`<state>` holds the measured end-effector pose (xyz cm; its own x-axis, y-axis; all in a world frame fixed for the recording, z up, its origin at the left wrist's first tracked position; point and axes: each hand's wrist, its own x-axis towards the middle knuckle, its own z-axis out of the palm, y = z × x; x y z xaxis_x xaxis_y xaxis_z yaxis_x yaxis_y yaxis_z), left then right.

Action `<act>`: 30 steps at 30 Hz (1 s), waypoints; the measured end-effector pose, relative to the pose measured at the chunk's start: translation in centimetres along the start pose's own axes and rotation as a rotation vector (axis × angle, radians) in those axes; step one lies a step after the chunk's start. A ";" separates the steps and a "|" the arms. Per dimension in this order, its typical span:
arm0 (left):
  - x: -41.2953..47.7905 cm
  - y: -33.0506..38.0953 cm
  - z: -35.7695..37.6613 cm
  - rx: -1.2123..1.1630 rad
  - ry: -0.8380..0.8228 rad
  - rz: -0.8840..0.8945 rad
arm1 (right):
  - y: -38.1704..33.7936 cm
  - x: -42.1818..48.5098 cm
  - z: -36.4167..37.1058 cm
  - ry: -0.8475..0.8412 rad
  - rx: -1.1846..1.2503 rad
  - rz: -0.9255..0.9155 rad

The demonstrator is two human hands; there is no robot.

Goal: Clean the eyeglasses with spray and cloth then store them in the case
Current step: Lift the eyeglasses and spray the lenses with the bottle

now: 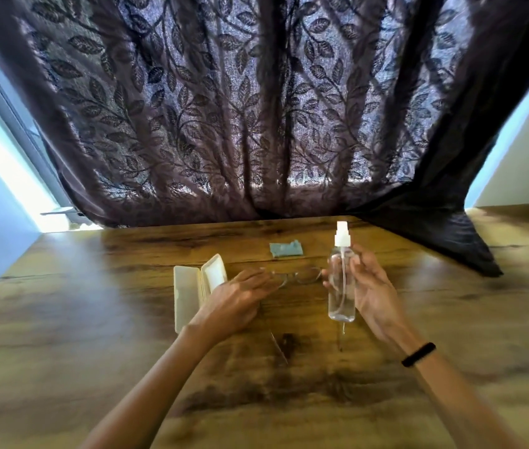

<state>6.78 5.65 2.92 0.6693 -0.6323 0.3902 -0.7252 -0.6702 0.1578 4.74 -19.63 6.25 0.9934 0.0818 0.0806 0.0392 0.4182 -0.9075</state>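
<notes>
– Wood-grain worktop is seen lowest; above it, mid-frame, the eyeglasses are pinched by the left hand and the spray bottle is gripped by the right hand.

– If the spray is misaimed, the open case and the cloth beyond could be wetted. No label can be read.

Case left — curtain behind

Dark purple-brown curtain patterned with trailing leaves. Brown wood-grain worktop with darker streaks. Cream case, pale grey-blue cloth, clear spray bottle with white nozzle, thin dark-framed eyeglasses. Black band on the right wrist.
</notes>
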 end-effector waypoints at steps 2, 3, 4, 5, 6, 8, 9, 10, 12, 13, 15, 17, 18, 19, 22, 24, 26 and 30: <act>-0.2 0.8 -0.2 0.074 0.012 -0.006 | 0.3 -0.8 -0.2 0.008 0.024 0.026; -0.3 1.1 -0.3 0.094 0.024 -0.005 | 0.4 -1.1 -0.2 0.008 0.023 0.031; -0.3 1.2 -0.3 0.097 0.035 0.006 | 0.4 -1.4 -0.2 0.009 0.020 0.031; -0.4 1.3 -0.3 0.093 0.043 0.026 | 0.3 -1.6 -0.1 0.010 0.018 0.027; -0.5 1.4 -0.3 0.089 0.051 0.044 | 0.3 -1.9 -0.1 0.010 0.015 0.023; -0.4 1.1 -0.4 0.089 0.066 0.055 | 0.0 -2.2 0.0 0.006 -0.014 0.018; -0.3 1.0 -0.5 0.091 0.067 0.048 | -0.1 -2.4 0.1 0.002 -0.032 0.015; 0.0 1.0 -0.5 0.093 0.072 0.039 | -0.2 -2.5 0.1 -0.003 -0.046 0.010; 0.6 0.8 -0.6 0.087 0.110 0.004 | -0.4 -2.6 0.2 -0.004 -0.064 0.006; 0.9 0.8 -0.6 0.080 0.141 -0.026 | -0.6 -2.7 0.4 -0.006 -0.079 0.004; 1.5 0.8 -0.4 0.042 0.230 -0.116 | -1.3 -2.9 0.9 -0.036 -0.151 -0.020; 2.1 0.5 -0.2 -0.040 0.342 -0.252 | -2.0 -2.9 1.7 -0.086 -0.263 -0.059; 2.4 0.3 -0.3 -0.083 0.396 -0.315 | -2.3 -2.9 2.1 -0.101 -0.320 -0.084; 2.8 0.0 -0.5 -0.112 0.451 -0.356 | -2.6 -2.9 2.5 -0.109 -0.374 -0.119; 4.3 -0.4 -2.0 -0.170 0.602 -0.387 | -3.2 -2.7 3.5 -0.127 -0.484 -0.257; 5.3 -0.6 -3.6 -0.185 0.684 -0.383 | -3.7 -2.3 4.2 -0.148 -0.553 -0.301; 6.1 -0.7 -5.1 -0.187 0.749 -0.374 | -4.2 -1.7 4.8 -0.162 -0.594 -0.336; 7.1 -0.7 -7.5 -0.146 0.834 -0.320 | -4.8 -0.2 6.3 -0.123 -0.722 -0.454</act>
<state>10.78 4.56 12.42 0.5493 0.1008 0.8295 -0.5758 -0.6738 0.4632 3.68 -15.98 13.18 0.8478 0.1609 0.5053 0.5302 -0.2402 -0.8131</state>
